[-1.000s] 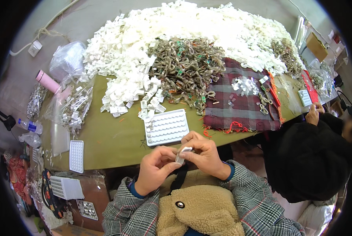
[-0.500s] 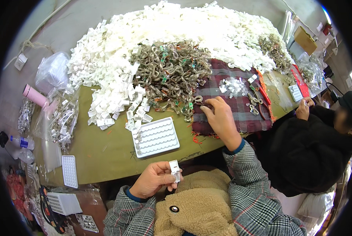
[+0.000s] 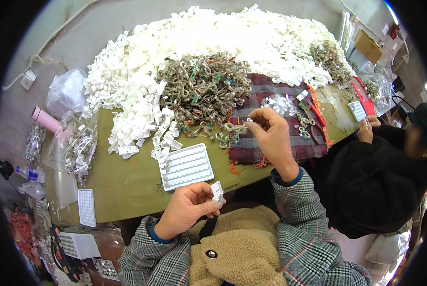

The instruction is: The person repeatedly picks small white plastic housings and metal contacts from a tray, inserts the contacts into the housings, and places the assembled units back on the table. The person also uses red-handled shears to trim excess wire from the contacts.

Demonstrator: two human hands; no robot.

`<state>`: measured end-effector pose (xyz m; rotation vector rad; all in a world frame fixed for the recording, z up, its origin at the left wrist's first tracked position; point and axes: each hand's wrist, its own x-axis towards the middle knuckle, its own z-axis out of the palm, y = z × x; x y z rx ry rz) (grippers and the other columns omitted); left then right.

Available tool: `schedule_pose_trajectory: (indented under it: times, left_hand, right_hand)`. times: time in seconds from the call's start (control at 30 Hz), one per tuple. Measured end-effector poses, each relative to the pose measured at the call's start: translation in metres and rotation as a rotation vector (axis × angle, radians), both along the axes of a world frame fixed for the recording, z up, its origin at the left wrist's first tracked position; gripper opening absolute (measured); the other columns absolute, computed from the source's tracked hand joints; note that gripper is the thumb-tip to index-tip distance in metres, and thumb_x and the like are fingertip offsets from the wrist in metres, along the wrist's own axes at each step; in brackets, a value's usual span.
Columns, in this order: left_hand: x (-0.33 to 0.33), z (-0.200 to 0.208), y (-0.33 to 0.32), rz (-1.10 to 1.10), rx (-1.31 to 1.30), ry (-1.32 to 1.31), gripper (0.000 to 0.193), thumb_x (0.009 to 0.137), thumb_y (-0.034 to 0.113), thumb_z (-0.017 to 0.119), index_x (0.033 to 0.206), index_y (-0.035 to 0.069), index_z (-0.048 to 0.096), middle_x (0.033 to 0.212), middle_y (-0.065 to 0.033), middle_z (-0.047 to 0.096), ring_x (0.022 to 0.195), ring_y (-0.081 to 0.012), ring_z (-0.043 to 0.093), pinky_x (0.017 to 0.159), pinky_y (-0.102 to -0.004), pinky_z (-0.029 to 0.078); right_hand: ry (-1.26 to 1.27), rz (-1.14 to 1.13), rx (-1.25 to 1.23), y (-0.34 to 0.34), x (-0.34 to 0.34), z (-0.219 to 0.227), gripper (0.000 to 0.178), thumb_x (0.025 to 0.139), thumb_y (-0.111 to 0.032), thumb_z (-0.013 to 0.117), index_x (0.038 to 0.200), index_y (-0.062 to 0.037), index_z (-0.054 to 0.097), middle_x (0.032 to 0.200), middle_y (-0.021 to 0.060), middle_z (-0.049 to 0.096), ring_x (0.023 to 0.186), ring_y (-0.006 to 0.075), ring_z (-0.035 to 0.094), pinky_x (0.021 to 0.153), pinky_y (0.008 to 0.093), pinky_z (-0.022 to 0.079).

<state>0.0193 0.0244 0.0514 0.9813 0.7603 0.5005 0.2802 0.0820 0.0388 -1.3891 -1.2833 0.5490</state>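
My left hand (image 3: 187, 209) is closed on a small white plastic casing (image 3: 217, 189), held between thumb and fingers just in front of the table edge. Above the plaid cloth (image 3: 297, 153), my right hand (image 3: 274, 139) pinches the end of a bundled grey cable (image 3: 236, 127). That cable stretches left from my fingertips toward a large heap of similar bundled cables (image 3: 199, 90), which has green and orange bits in it. Between the heap and my left hand lies a white tray (image 3: 189, 168) with rows of scalloped slots. A few small round silvery pieces sit along its left side.
A huge mound of white casings (image 3: 132, 76) covers the table's back. Clear small parts (image 3: 279, 104) and red-handled pliers (image 3: 318, 114) lie on the cloth. At right, a co-worker's hand (image 3: 366, 131) works near another tray (image 3: 357, 111). A pink tumbler (image 3: 45, 118) stands at left.
My right hand has drawn back slightly from the cable heap, pulling a bundled cable with it. My left hand has risen a little and tilted the white casing.
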Motion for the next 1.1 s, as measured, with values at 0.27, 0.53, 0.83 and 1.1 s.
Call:
schedule_pose_trajectory:
  times: [0.27,0.53,0.83,1.1]
  left_hand:
    - [0.022,0.002,-0.003,-0.014,0.091,0.004,0.017,0.091,0.005,0.069,0.106,-0.002,0.065,0.101,-0.0095,0.072,0.078,-0.0114,0.066,0.072,-0.0252,0.055]
    - [0.01,-0.002,-0.015,0.057,0.077,-0.029,0.02,0.091,0.009,0.071,0.107,-0.001,0.065,0.09,-0.0031,0.069,0.076,-0.0094,0.066,0.069,-0.0234,0.054]
    - [0.007,0.002,-0.005,0.278,0.398,-0.107,0.044,0.094,0.006,0.066,0.135,-0.001,0.053,0.111,-0.0079,0.067,0.09,-0.0136,0.068,0.072,-0.0233,0.054]
    - [0.023,-0.006,-0.014,0.177,0.228,-0.28,0.023,0.093,-0.003,0.064,0.114,-0.006,0.058,0.108,-0.0117,0.068,0.098,-0.0201,0.07,0.085,-0.0304,0.057]
  right_hand:
    - [-0.389,0.072,0.343,0.043,-0.007,0.019,0.013,0.082,-0.001,0.07,0.093,0.0032,0.063,0.083,0.0158,0.06,0.077,0.0309,0.062,0.069,0.0372,0.049]
    - [-0.486,0.19,0.218,0.084,-0.012,0.045,0.012,0.08,-0.003,0.069,0.09,0.0037,0.065,0.088,0.0203,0.065,0.084,0.0382,0.063,0.076,0.0418,0.051]
    - [0.145,0.438,-0.161,-0.012,-0.032,0.045,0.013,0.086,-0.004,0.071,0.097,0.0042,0.066,0.083,0.0043,0.068,0.075,0.007,0.061,0.066,0.0253,0.051]
    - [0.6,0.596,-0.268,-0.069,-0.034,0.024,0.025,0.088,0.001,0.07,0.112,0.004,0.063,0.097,0.0037,0.064,0.088,0.009,0.063,0.08,0.0241,0.054]
